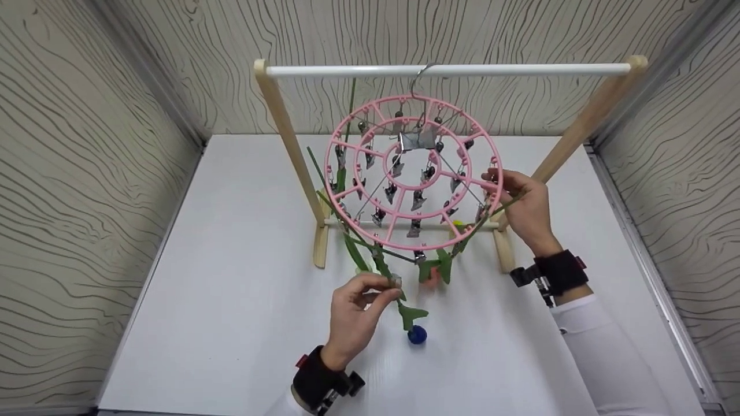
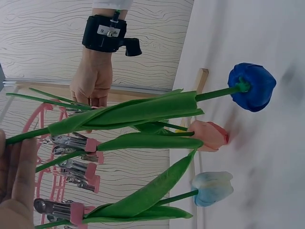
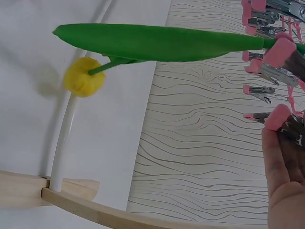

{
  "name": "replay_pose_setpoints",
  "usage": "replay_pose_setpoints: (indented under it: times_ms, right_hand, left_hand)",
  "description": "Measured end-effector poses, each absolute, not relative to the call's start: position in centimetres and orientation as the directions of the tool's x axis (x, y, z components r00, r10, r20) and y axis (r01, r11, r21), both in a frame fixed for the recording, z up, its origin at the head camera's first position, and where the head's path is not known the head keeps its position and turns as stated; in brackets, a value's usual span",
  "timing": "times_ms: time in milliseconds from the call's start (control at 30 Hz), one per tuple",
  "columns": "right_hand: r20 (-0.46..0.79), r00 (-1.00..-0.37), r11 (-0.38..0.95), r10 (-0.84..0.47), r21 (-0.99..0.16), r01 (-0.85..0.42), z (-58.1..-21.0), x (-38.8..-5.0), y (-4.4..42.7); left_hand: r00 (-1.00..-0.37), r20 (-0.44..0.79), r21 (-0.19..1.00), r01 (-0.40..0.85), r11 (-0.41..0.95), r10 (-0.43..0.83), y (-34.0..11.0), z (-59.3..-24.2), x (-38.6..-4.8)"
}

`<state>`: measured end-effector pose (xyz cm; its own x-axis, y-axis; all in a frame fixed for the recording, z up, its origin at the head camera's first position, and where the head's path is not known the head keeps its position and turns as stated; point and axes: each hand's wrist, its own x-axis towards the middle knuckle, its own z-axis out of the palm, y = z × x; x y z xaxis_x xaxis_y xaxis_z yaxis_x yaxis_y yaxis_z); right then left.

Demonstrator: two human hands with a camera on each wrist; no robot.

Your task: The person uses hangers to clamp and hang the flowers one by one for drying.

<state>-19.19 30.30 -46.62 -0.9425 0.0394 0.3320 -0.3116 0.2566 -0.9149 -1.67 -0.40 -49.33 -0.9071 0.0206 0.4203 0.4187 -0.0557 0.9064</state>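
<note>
My left hand [image 1: 361, 312] pinches the green stem of a blue tulip [image 2: 252, 87], which points head down below the front of a pink round clip hanger [image 1: 393, 229]. At the hanger's right rim, my right hand [image 1: 523, 208] holds a metal clip with pink tips [image 3: 278, 117]; part of its grip is hidden. A coral tulip [image 2: 208, 136], a pale blue-white tulip [image 2: 212, 188] and a yellow tulip [image 3: 83, 77] hang head down from the hanger. A clip grips the pale tulip's stem in the left wrist view.
The hanger hooks over the white bar [image 1: 347, 71] of a wooden stand, whose left post [image 1: 289, 138] and right post [image 1: 589, 124] flank it. Several metal clips dangle inside the rings. A white tabletop [image 1: 231, 323] lies below, with patterned walls around it.
</note>
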Motion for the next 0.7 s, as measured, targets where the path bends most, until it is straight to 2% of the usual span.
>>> replay_pose_setpoints:
  times_ms: [267,500,700]
  right_hand:
    - [0.341,-0.939,0.312,0.044,-0.897,-0.311,-46.4,-17.8,30.9]
    - [0.312,-0.948,0.307,0.062,-0.91,-0.279,-46.2,-16.2,31.1]
    - [0.359,-0.931,0.246,0.066,-0.91,-0.333,-46.3,-14.5,31.2]
  left_hand:
    - [-0.907,0.42,0.907,0.418,-0.054,0.022,-0.3,-49.1,-1.7]
    - [-0.898,0.438,0.899,0.436,-0.039,0.036,-0.3,-49.1,-1.9]
    - [-0.904,0.425,0.905,0.423,-0.045,0.04,-0.3,-48.8,-2.0]
